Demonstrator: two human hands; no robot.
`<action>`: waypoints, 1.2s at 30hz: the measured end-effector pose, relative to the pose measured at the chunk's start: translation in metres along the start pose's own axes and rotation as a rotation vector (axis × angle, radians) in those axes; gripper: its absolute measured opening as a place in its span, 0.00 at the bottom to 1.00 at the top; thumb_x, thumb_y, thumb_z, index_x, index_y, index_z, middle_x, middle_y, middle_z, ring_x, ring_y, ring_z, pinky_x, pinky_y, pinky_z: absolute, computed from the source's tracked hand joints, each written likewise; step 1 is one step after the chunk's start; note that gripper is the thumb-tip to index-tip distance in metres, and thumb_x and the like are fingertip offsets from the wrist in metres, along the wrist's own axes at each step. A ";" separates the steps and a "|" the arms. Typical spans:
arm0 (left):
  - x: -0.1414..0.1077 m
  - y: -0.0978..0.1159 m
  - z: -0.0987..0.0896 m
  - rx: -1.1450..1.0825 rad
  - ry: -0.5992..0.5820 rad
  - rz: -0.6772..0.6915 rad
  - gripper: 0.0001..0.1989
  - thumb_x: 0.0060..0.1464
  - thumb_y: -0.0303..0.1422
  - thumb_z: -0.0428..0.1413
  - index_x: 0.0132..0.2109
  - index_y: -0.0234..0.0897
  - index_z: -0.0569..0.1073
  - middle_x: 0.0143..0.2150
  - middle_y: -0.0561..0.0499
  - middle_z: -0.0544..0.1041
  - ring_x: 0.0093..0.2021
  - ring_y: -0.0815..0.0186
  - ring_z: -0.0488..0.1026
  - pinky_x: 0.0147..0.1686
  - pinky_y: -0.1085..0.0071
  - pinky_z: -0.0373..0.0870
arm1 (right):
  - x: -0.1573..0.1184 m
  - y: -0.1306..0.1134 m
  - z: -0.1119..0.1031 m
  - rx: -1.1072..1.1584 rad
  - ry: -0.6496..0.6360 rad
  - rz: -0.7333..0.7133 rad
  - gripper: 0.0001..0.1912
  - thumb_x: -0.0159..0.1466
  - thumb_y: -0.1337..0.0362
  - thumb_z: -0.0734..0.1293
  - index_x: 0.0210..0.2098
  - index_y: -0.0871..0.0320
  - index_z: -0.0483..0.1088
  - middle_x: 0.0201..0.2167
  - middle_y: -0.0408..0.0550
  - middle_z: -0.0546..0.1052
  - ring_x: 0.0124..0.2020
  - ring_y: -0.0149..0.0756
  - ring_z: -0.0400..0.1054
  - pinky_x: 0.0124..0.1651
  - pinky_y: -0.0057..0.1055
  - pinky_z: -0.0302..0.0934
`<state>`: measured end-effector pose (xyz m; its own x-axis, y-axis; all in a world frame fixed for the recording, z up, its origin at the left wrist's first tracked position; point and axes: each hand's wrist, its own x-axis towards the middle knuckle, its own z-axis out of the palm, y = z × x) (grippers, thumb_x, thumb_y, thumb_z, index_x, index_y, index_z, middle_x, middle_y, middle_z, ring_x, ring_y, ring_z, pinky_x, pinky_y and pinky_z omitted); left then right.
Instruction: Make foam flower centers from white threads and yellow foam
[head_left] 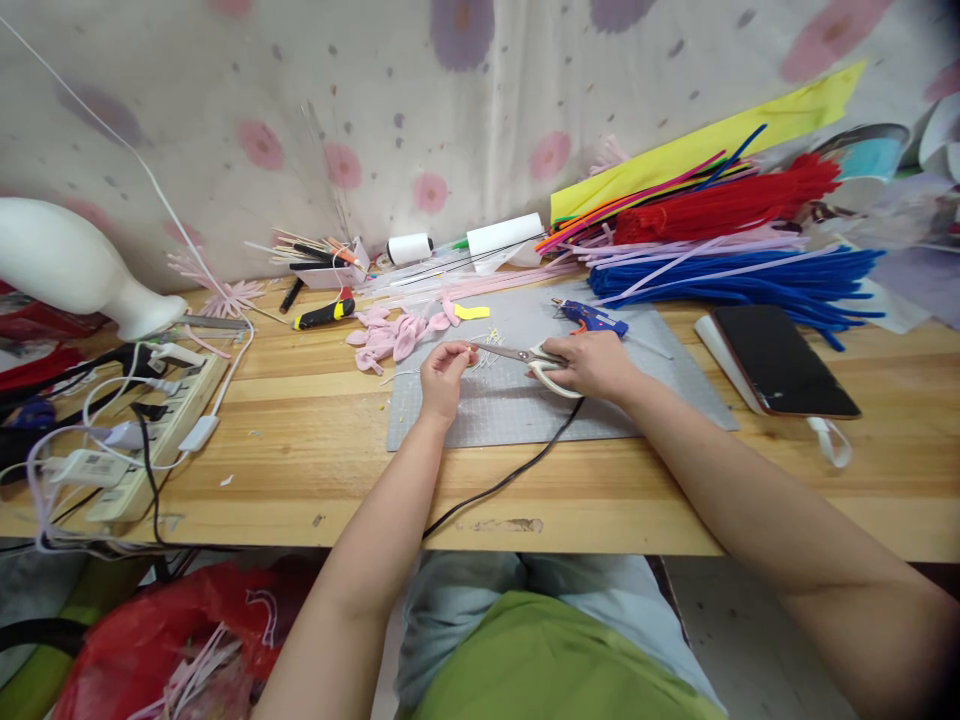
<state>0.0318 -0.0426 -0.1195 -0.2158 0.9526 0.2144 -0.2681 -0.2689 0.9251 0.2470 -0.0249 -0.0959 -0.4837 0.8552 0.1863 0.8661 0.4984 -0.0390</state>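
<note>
My right hand (592, 364) grips a pair of scissors (517, 353) by its pale handles, with the blades pointing left. At the blade tips, my left hand (444, 375) pinches something small and pale that I cannot make out. Both hands are over a grey cutting mat (495, 430). Thin white snippets (491, 350) lie just behind the blades. Pink fuzzy petal-like pieces (401, 335) are heaped behind my left hand, beside a small yellow strip (472, 312). A blue glue gun (592, 318) rests behind my right hand.
Blue pipe cleaners (720, 285) and red ones (727, 205) are piled at the back right. A phone (784, 360) lies at the right. At the left are a power strip (165, 430) and cables; a utility knife (324, 314) lies behind. The glue gun's black cord (510, 483) crosses the table's front.
</note>
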 end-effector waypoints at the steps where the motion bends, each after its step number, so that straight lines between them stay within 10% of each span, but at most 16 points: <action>1: 0.000 0.000 0.000 -0.010 -0.005 -0.015 0.04 0.40 0.30 0.58 0.25 0.35 0.71 0.29 0.52 0.74 0.28 0.72 0.70 0.33 0.71 0.68 | 0.000 0.000 0.000 0.014 0.012 0.010 0.26 0.58 0.41 0.55 0.30 0.55 0.71 0.25 0.48 0.75 0.26 0.34 0.64 0.26 0.29 0.39; 36: -0.002 0.001 0.004 -0.056 0.066 -0.142 0.07 0.39 0.30 0.59 0.22 0.33 0.67 0.29 0.53 0.73 0.27 0.74 0.71 0.31 0.73 0.71 | -0.005 0.001 0.000 0.010 0.054 0.001 0.23 0.58 0.43 0.56 0.33 0.54 0.71 0.25 0.48 0.75 0.27 0.35 0.65 0.27 0.30 0.41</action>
<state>0.0358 -0.0440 -0.1175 -0.2327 0.9707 0.0602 -0.3517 -0.1417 0.9253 0.2506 -0.0287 -0.0969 -0.4750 0.8470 0.2387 0.8652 0.4990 -0.0490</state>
